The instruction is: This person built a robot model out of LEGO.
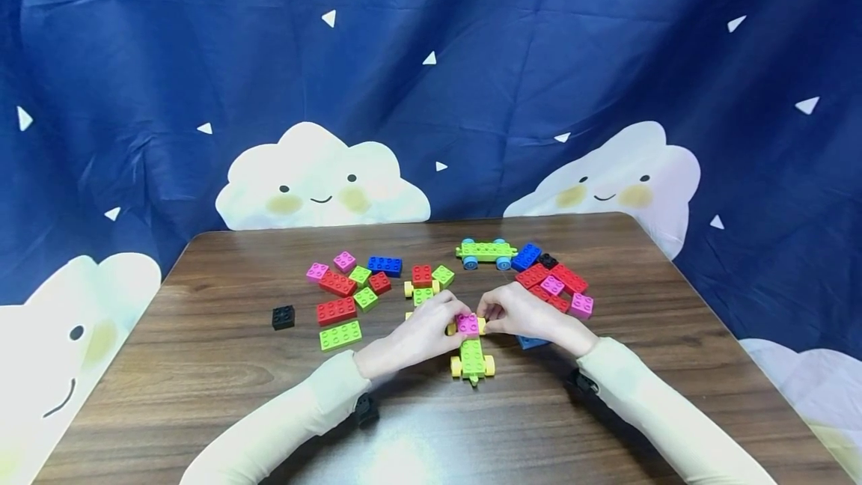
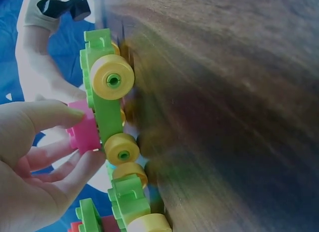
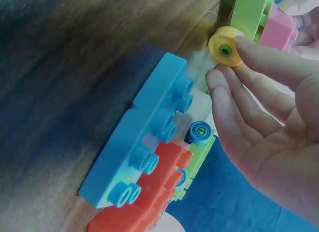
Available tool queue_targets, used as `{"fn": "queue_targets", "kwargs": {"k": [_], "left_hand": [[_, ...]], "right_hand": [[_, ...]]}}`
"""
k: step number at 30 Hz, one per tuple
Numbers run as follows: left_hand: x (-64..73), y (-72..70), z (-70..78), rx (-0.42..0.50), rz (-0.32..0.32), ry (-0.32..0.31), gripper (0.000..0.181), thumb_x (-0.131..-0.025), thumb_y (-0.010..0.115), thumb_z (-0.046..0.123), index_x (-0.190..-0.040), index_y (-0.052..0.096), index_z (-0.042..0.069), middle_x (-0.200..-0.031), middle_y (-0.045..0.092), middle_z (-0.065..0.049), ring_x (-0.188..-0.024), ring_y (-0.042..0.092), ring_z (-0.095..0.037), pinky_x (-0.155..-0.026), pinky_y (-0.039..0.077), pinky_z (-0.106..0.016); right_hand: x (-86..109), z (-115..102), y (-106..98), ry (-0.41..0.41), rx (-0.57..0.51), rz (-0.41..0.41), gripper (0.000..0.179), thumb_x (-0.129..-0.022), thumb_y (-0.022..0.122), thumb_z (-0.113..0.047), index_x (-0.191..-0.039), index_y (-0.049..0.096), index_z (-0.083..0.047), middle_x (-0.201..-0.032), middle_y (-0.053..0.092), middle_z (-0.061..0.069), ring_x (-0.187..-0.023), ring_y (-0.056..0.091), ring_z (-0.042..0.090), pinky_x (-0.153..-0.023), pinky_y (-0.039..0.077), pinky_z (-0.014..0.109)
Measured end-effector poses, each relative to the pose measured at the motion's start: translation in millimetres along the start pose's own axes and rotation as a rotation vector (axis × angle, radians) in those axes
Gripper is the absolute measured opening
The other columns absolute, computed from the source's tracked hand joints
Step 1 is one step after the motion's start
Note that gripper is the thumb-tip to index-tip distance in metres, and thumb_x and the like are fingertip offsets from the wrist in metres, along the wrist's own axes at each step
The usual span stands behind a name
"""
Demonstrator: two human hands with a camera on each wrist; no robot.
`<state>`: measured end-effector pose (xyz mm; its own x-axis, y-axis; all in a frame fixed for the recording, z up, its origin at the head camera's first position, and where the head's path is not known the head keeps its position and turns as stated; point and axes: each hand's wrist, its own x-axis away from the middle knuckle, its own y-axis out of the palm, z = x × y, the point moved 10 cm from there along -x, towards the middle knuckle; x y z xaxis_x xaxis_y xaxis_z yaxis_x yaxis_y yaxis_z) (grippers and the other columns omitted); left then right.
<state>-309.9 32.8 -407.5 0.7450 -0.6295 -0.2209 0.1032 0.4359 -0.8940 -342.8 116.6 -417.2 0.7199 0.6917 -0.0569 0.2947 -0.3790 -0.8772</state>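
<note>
A green toy car base (image 1: 472,356) with yellow wheels stands on the table in front of the person. On its far part sits a pink brick (image 1: 468,325), which the left hand (image 1: 431,324) pinches between thumb and fingers. The left wrist view shows the thumb on one side of that brick and a fingertip at its other side, close by a wheel. From the right, the right hand (image 1: 524,314) pinches a far yellow wheel (image 3: 224,48) of the same base, thumb on its face and fingers at its edge.
Just beyond is a second green base (image 1: 423,295) with yellow wheels, bearing a red brick (image 1: 421,275). A blue-wheeled base (image 1: 486,251) stands farther back. Loose bricks lie left and right, among them a black brick (image 1: 283,316) and a blue brick (image 3: 139,137) beside the right hand.
</note>
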Motion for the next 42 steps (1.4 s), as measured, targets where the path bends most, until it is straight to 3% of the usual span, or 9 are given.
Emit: {"fn": "queue_targets", "kwargs": {"k": [10, 18, 24, 29, 34, 38, 42], "left_hand": [[-5.3, -0.9, 4.5, 0.001, -0.034, 0.042, 0.022, -0.086, 0.074, 0.013, -0.106, 0.073, 0.006, -0.098, 0.075, -0.004, -0.089, 0.07, -0.017, -0.077, 0.055, -0.021], [-6.3, -1.5, 13.7, -0.104, -0.011, 0.121, 0.014, -0.086, 0.074, 0.015, -0.098, 0.074, 0.008, -0.089, 0.071, -0.001, -0.078, 0.061, -0.009, -0.069, 0.048, -0.016], [-2.9, -3.0, 17.9, -0.16, 0.019, 0.142, 0.017, -0.088, 0.074, 0.018, -0.102, 0.075, 0.008, -0.09, 0.069, -0.002, -0.078, 0.059, -0.009, -0.069, 0.05, -0.015], [-2.3, -1.2, 15.3, -0.134, -0.004, 0.132, 0.021, -0.092, 0.07, 0.022, -0.107, 0.075, 0.008, -0.094, 0.068, -0.003, -0.081, 0.059, -0.01, -0.07, 0.05, -0.015], [-3.5, 0.2, 5.6, -0.018, -0.054, 0.075, 0.024, -0.093, 0.07, 0.024, -0.111, 0.075, 0.009, -0.094, 0.068, -0.004, -0.083, 0.058, -0.012, -0.068, 0.044, -0.016], [-4.9, -0.9, -3.7, 0.062, -0.038, 0.007, 0.024, -0.09, 0.073, 0.025, -0.108, 0.076, 0.009, -0.096, 0.074, -0.003, -0.086, 0.065, -0.014, -0.069, 0.046, -0.015], [-7.2, -3.5, -5.8, 0.069, -0.011, -0.011, 0.023, -0.088, 0.075, 0.025, -0.104, 0.076, 0.008, -0.095, 0.076, -0.003, -0.085, 0.068, -0.015, -0.069, 0.047, -0.016]], "right_hand": [[1.5, 3, 0, 0.018, 0.006, -0.01, 0.009, -0.084, 0.077, -0.013, -0.09, 0.074, -0.008, -0.082, 0.074, -0.001, -0.07, 0.063, -0.001, -0.066, 0.052, 0.015], [2.3, 4, 0, 0.031, 0.009, 0.003, 0.006, -0.084, 0.076, -0.012, -0.088, 0.075, -0.009, -0.08, 0.074, -0.002, -0.069, 0.063, -0.001, -0.065, 0.052, 0.015], [1.9, 2, -1, 0.023, 0.009, 0.006, 0.005, -0.084, 0.076, -0.012, -0.088, 0.075, -0.01, -0.08, 0.074, -0.002, -0.069, 0.064, 0.001, -0.065, 0.052, 0.014], [2.2, 4, 0, 0.029, 0.0, 0.001, 0.006, -0.084, 0.077, -0.015, -0.088, 0.075, -0.01, -0.079, 0.074, -0.002, -0.069, 0.064, 0.001, -0.065, 0.052, 0.014], [1.2, 3, 1, 0.022, -0.004, 0.004, 0.006, -0.084, 0.077, -0.016, -0.087, 0.075, -0.011, -0.079, 0.074, -0.002, -0.068, 0.063, 0.001, -0.064, 0.051, 0.014], [0.3, 2, 1, 0.019, 0.002, 0.001, 0.007, -0.085, 0.077, -0.016, -0.087, 0.075, -0.011, -0.078, 0.074, -0.003, -0.068, 0.063, 0.0, -0.064, 0.051, 0.014], [0.6, 4, 0, 0.027, 0.007, -0.004, 0.008, -0.085, 0.077, -0.018, -0.088, 0.075, -0.011, -0.079, 0.074, -0.003, -0.068, 0.062, 0.0, -0.064, 0.051, 0.014]]}}
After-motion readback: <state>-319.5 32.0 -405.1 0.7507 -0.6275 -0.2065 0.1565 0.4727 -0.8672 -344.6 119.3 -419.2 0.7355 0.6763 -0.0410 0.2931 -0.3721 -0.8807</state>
